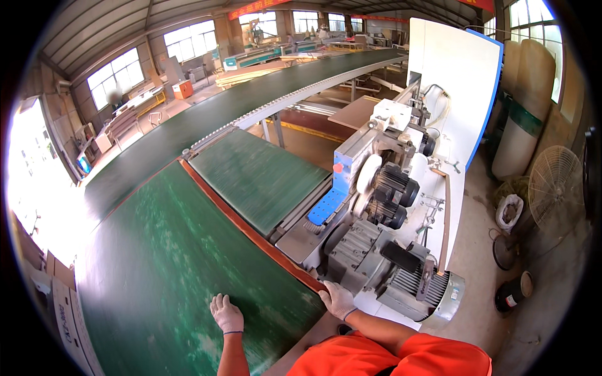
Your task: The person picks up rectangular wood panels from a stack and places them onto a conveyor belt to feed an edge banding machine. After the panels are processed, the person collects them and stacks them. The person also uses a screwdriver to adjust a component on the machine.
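The person in the orange-red shirt (389, 357) stood at the near end of a broad green work surface (169, 263), which spread out before them and to their left, scuffed with pale, whitish wear marks. Their left hand (227, 313), in a whitish knitted glove with a blue cuff edge, was over the near part of that surface, the fingers open and a little apart, pointing away from the body; from where I stood I could not tell whether the palm pressed down on it. The right hand (338, 299), gloved the same way, reached to the near end of the reddish-brown edge strip (241, 222) that ran along the right side of the green surface. Its fingers pointed left toward the strip, but I could not tell whether they were curled round it or merely lay against it. Just beside that hand sat a grey gearbox (360, 250) with a large finned electric motor (411, 294), and behind them two smaller black motors (395, 185) and a blue perforated plate (327, 207). A short green conveyor belt (260, 178) lay just across the strip, and a long dark-green belt (150, 138) ran away beyond it. A tall white machine panel (448, 94) with a blue edge rose behind the motors, and a fan (556, 188) stood well apart on the right, near a black bucket (513, 291)
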Action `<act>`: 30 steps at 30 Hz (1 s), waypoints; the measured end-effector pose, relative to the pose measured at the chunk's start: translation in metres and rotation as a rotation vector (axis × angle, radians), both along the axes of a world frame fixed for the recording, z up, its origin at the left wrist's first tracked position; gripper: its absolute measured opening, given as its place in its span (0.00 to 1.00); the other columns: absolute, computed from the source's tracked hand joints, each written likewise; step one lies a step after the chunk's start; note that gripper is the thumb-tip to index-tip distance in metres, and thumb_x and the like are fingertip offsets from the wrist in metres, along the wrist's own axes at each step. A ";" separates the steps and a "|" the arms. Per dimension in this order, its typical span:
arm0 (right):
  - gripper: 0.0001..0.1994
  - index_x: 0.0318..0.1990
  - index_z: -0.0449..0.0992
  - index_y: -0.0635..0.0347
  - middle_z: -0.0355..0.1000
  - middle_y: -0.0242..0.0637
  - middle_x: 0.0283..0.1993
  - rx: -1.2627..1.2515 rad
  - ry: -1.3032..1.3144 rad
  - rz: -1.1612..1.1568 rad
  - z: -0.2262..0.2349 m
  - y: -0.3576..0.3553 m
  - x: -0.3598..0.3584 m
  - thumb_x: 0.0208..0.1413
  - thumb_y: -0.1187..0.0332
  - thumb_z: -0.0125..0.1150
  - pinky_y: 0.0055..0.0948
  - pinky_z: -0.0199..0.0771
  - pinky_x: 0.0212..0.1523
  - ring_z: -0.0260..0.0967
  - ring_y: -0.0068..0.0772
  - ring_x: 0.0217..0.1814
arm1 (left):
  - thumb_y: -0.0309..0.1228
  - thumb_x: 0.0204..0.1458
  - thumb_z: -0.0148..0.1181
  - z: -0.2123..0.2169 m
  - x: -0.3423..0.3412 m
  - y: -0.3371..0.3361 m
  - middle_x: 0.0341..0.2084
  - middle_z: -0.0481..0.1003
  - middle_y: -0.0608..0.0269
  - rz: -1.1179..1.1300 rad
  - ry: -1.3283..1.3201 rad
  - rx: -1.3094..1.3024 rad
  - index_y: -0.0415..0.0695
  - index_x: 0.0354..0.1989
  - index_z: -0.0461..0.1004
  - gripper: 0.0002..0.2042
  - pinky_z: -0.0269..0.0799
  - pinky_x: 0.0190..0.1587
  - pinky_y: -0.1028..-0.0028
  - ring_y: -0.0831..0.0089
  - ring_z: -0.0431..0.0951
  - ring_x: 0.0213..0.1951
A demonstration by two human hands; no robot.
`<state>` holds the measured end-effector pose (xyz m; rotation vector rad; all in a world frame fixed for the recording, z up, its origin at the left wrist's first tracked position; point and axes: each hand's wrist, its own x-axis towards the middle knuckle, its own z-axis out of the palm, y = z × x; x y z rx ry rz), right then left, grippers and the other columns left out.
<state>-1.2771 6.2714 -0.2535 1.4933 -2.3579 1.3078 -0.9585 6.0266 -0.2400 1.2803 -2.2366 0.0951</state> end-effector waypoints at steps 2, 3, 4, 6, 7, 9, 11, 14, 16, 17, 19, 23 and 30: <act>0.22 0.59 0.76 0.63 0.80 0.53 0.47 0.010 -0.008 -0.020 -0.002 0.000 0.001 0.70 0.53 0.59 0.52 0.82 0.45 0.80 0.61 0.44 | 0.25 0.54 0.59 0.001 -0.002 0.002 0.59 0.76 0.45 -0.012 0.008 -0.015 0.39 0.52 0.77 0.16 0.61 0.73 0.44 0.41 0.71 0.65; 0.22 0.59 0.76 0.63 0.80 0.53 0.47 0.008 -0.006 -0.023 -0.003 0.000 0.001 0.70 0.53 0.59 0.52 0.82 0.45 0.80 0.61 0.44 | 0.25 0.54 0.59 0.000 -0.003 0.002 0.59 0.76 0.45 -0.020 0.009 -0.025 0.39 0.51 0.78 0.16 0.62 0.72 0.44 0.41 0.72 0.64; 0.22 0.59 0.76 0.63 0.80 0.53 0.47 0.004 -0.003 -0.025 -0.004 0.000 0.001 0.70 0.53 0.59 0.52 0.82 0.45 0.80 0.61 0.44 | 0.25 0.54 0.60 0.000 -0.003 0.002 0.59 0.76 0.45 -0.026 0.012 -0.038 0.39 0.51 0.78 0.16 0.62 0.72 0.44 0.41 0.72 0.64; 0.22 0.59 0.76 0.63 0.80 0.53 0.47 0.001 -0.002 -0.030 -0.005 -0.001 0.001 0.70 0.52 0.60 0.52 0.82 0.45 0.80 0.61 0.44 | 0.25 0.53 0.60 0.000 -0.004 0.005 0.58 0.76 0.45 -0.032 0.016 -0.042 0.39 0.51 0.78 0.15 0.63 0.71 0.44 0.41 0.72 0.63; 0.23 0.59 0.76 0.63 0.80 0.53 0.47 0.002 -0.005 -0.032 -0.005 -0.001 0.002 0.70 0.52 0.60 0.53 0.82 0.45 0.80 0.61 0.44 | 0.25 0.53 0.60 0.000 -0.004 0.006 0.58 0.76 0.45 -0.035 0.018 -0.046 0.39 0.50 0.78 0.15 0.63 0.70 0.44 0.41 0.73 0.63; 0.23 0.59 0.76 0.63 0.80 0.54 0.48 -0.005 -0.009 -0.029 -0.007 -0.001 0.002 0.70 0.52 0.59 0.53 0.82 0.45 0.80 0.62 0.44 | 0.25 0.53 0.60 -0.002 -0.002 0.005 0.58 0.76 0.45 -0.038 0.027 -0.059 0.39 0.50 0.78 0.15 0.64 0.70 0.44 0.42 0.73 0.62; 0.23 0.59 0.76 0.63 0.80 0.54 0.48 -0.016 -0.009 -0.021 -0.009 -0.001 0.000 0.70 0.51 0.59 0.53 0.82 0.46 0.80 0.62 0.44 | 0.25 0.53 0.60 -0.003 -0.004 0.007 0.57 0.76 0.45 -0.042 0.035 -0.065 0.39 0.50 0.78 0.15 0.64 0.70 0.44 0.42 0.73 0.62; 0.23 0.59 0.76 0.63 0.80 0.54 0.48 0.000 -0.028 -0.029 -0.007 0.000 0.001 0.70 0.51 0.58 0.54 0.82 0.46 0.80 0.62 0.45 | 0.25 0.53 0.60 -0.002 -0.004 0.009 0.57 0.76 0.46 -0.041 0.041 -0.064 0.39 0.49 0.78 0.15 0.65 0.69 0.44 0.42 0.73 0.62; 0.23 0.59 0.76 0.62 0.80 0.54 0.48 -0.007 -0.023 -0.030 -0.009 -0.001 0.000 0.70 0.51 0.58 0.53 0.82 0.47 0.80 0.63 0.46 | 0.25 0.52 0.60 -0.003 -0.003 0.009 0.57 0.76 0.46 -0.039 0.046 -0.055 0.39 0.49 0.78 0.15 0.65 0.69 0.44 0.42 0.73 0.62; 0.23 0.60 0.76 0.62 0.80 0.54 0.48 -0.011 -0.021 -0.030 -0.010 -0.001 0.000 0.70 0.51 0.58 0.53 0.82 0.47 0.80 0.63 0.46 | 0.25 0.52 0.60 -0.004 -0.003 0.009 0.57 0.76 0.46 -0.033 0.043 -0.059 0.39 0.49 0.78 0.15 0.65 0.69 0.44 0.43 0.73 0.62; 0.23 0.59 0.76 0.62 0.80 0.54 0.49 -0.004 -0.031 -0.031 -0.010 0.000 0.001 0.70 0.51 0.58 0.54 0.82 0.47 0.80 0.63 0.46 | 0.25 0.52 0.61 -0.006 -0.002 0.009 0.57 0.76 0.46 -0.021 0.038 -0.067 0.39 0.49 0.78 0.15 0.65 0.69 0.44 0.43 0.73 0.62; 0.23 0.59 0.77 0.62 0.80 0.54 0.49 0.003 -0.041 -0.037 -0.011 0.000 0.001 0.70 0.52 0.59 0.53 0.82 0.47 0.80 0.62 0.46 | 0.25 0.53 0.61 -0.004 -0.002 0.010 0.57 0.77 0.46 -0.021 0.045 -0.064 0.39 0.49 0.78 0.15 0.65 0.69 0.45 0.43 0.73 0.62; 0.22 0.59 0.77 0.62 0.80 0.53 0.49 -0.012 -0.036 -0.042 -0.009 0.000 0.002 0.70 0.52 0.59 0.53 0.82 0.47 0.80 0.62 0.46 | 0.25 0.54 0.60 -0.006 -0.001 0.011 0.57 0.77 0.46 -0.010 0.047 -0.050 0.39 0.49 0.79 0.14 0.65 0.69 0.45 0.42 0.73 0.62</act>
